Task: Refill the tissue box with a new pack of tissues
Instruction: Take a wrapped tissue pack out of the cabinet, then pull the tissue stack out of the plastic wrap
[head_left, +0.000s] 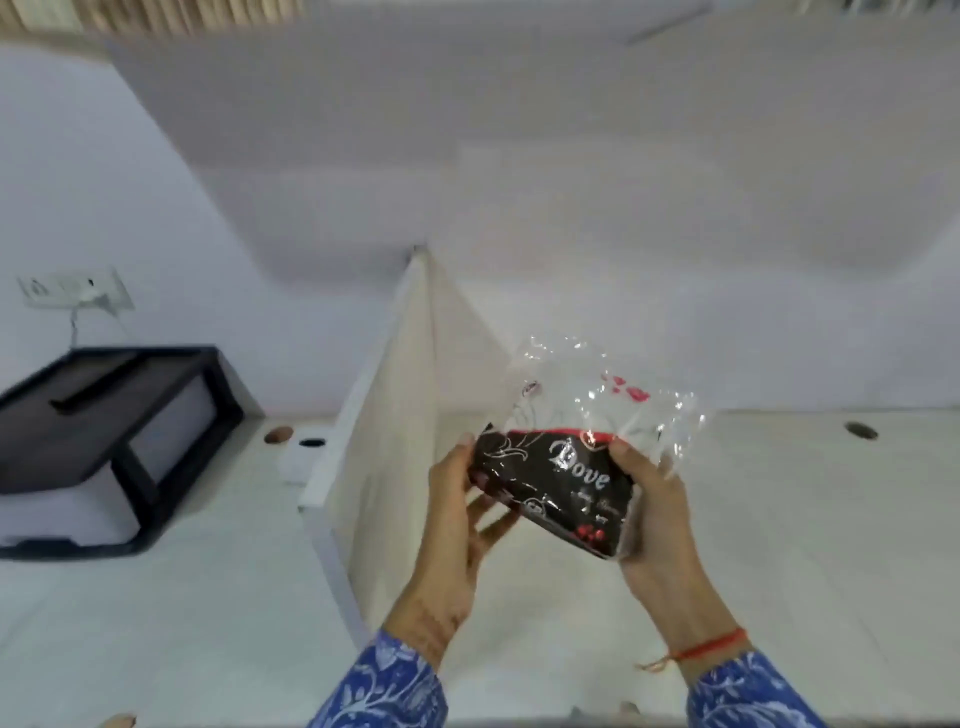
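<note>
While our left hand (457, 499) and right hand (649, 499) pinch the tissue pack (558, 483) by its ends, we judge unwrapping underway; next, we must pull its clear wrapper (597, 395) apart.

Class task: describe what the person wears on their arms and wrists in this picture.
Both forearms are covered by blue sleeves with a white leaf-and-vine print: left sleeve, right sleeve. A thin red-orange thread bracelet is tied around the right wrist, loose ends trailing. No rings or watch are visible.
</note>
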